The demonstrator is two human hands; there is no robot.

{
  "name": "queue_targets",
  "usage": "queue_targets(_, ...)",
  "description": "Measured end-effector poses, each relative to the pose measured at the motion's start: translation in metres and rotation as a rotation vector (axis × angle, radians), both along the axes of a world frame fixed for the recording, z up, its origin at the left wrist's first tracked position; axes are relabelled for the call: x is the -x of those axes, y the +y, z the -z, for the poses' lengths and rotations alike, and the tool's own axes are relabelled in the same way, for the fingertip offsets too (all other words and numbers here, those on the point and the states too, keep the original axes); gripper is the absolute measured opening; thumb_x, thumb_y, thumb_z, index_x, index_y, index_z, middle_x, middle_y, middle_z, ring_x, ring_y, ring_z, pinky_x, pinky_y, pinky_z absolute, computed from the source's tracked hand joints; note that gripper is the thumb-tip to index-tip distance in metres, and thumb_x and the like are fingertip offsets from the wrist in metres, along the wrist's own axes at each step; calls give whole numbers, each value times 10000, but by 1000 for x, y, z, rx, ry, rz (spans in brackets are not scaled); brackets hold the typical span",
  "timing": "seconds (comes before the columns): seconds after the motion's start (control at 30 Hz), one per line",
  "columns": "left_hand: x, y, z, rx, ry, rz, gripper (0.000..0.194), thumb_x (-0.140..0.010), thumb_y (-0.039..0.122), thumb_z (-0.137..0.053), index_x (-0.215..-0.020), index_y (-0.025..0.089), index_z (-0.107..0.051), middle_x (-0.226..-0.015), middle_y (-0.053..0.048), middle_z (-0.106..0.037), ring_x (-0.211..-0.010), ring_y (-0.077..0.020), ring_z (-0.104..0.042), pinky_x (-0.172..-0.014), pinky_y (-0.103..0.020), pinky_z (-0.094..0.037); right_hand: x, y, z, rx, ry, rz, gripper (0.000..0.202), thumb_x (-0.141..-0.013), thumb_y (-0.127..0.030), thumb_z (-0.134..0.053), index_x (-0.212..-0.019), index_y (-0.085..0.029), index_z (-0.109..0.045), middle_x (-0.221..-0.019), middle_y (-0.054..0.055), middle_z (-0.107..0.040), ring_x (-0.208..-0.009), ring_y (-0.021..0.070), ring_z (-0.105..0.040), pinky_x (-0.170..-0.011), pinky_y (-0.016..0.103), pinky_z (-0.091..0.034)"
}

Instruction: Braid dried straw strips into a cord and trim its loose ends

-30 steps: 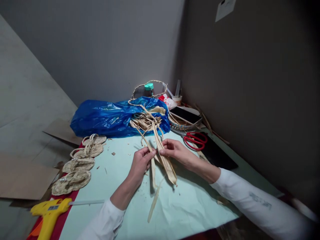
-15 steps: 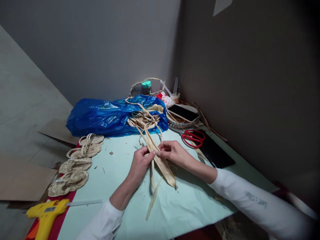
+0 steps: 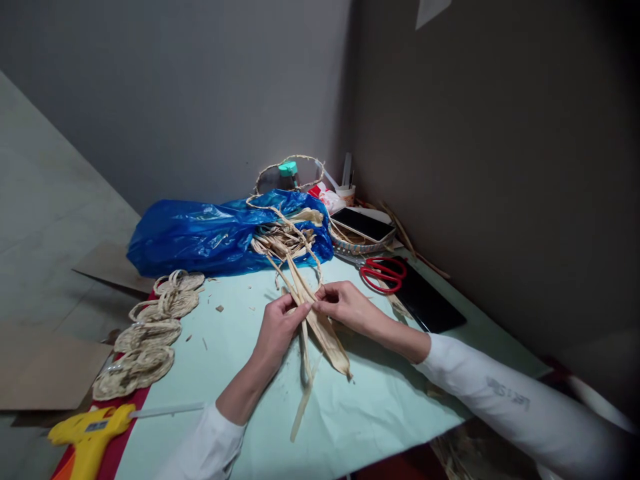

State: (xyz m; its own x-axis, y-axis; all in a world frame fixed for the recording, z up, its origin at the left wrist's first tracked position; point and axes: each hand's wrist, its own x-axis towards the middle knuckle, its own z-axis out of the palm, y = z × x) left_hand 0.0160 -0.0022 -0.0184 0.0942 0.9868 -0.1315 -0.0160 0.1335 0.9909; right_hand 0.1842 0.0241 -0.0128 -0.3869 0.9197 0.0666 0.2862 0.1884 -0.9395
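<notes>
Between my two hands lies a long, pale dried husk strip [image 3: 329, 340], its wide end pointing toward me. My left hand [image 3: 278, 328] pinches the strip from the left, thumb on top. From the right, my right hand [image 3: 344, 305] pinches it with thumb and fingertips, close to the left thumb. Narrower strips hang below my left hand, one with a thin translucent end [image 3: 301, 410]. The far ends reach toward a bundle of dried strips [image 3: 283, 240] in the mouth of a blue plastic bag [image 3: 200, 237]. A thin braided cord [image 3: 295, 227] loops over the bag.
Several woven sandal-like pieces [image 3: 150, 333] line the left edge, with a yellow glue gun [image 3: 93, 433] nearer me. Red-handled scissors [image 3: 384, 275] rest by a black tablet-like slab [image 3: 430, 300]. A phone [image 3: 365, 224] lies on a round basket [image 3: 350, 247]. Walls bound the back and right.
The whole view has shifted slightly, so things appear a little further left. Both hands keep their pinch on the husk strip, with hardly any movement.
</notes>
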Motion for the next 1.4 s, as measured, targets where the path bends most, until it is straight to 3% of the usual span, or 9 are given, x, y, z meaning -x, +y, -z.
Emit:
queue_targets(0.4, -7, 1, -5, -111, 124, -35, 266, -730, 215, -665, -971, 114, -715, -919, -63, -740, -871, -217, -659, -801, -292, -502, 4, -11, -8, -174, -280, 36, 144, -825, -266, -543, -755, -156, -603, -678, 17, -613, -628, 134, -506, -571, 245, -300)
queue_targets(0.57, -7, 1, -4, -182, 159, -31, 249, -726, 157, -620, -951, 120, -721, -906, -47, -737, -867, -204, -652, -808, -282, -495, 6, -11, -8, -173, -283, 39, 116, -808, -235, -538, -744, -149, -584, -682, 19, -603, -622, 130, -492, -576, 247, -302)
queue_targets(0.8, -8, 1, -1, -212, 193, -33, 230, -737, 170, -603, -932, 134, -719, -872, -37, -729, -813, -193, -634, -757, -277, -489, 8, -7, 1, -16, -43, 9, 101, -778, -234, -550, -726, -149, -563, -669, -2, -554, -644, 130, -473, -604, 246, -340)
queue_targets(1.07, -5, 6, -1, -150, 159, -78, 210, -701, 186, -628, -877, 139, -731, -803, -24, -719, -803, -202, -617, -736, -270, -454, -5, -15, -38, 71, 357, -312, 180, -846, -329, -589, -823, -156, -542, -805, 23, -574, -747, 138, -515, -708, 280, -407)
queue_targets(1.17, -2, 8, 5, -132, 164, -92, 158, -699, 199, -642, -818, 137, -724, -772, -20, -705, -772, -194, -604, -734, -275, -441, -31, -17, -57, 237, 556, -437, 205, -864, -372, -580, -865, -178, -515, -598, -51, -472, -536, 88, -426, -544, 246, -372)
queue_targets(1.2, -2, 8, 7, -127, 165, -100, 137, -699, 205, -648, -795, 137, -717, -762, -19, -699, -761, -191, -599, -733, -277, -439, -43, -19, -65, 244, 609, -411, 195, -863, -371, -577, -846, -190, -508, -527, -93, -357, -464, 61, -315, -479, 219, -299)
queue_targets(1.27, 0, 9, 9, -115, 163, -113, 110, -694, 214, -663, -758, 135, -703, -747, -19, -690, -746, -187, -592, -728, -279, -438, -72, -25, -86, 69, 736, -169, 169, -861, -369, -555, -818, -211, -512, -499, -110, -255, -437, 38, -175, -433, 215, -173)
queue_targets(1.33, 1, 10, 10, -99, 155, -120, 115, -694, 222, -671, -760, 132, -698, -762, -25, -691, -749, -185, -592, -727, -280, -441, -97, -29, -105, -163, 825, 211, 243, -939, -364, -375, -830, -223, -539, -494, -106, -273, -455, 32, -40, -442, 267, -75)
queue_targets(1.4, 1, 9, 8, -78, 138, -112, 144, -706, 246, -671, -787, 130, -694, -776, -27, -692, -730, -178, -593, -708, -278, -448, -109, -26, -114, -257, 837, 396, 343, -978, -324, -279, -835, -249, -582, -508, -80, -328, -463, 56, -35, -444, 320, -79)
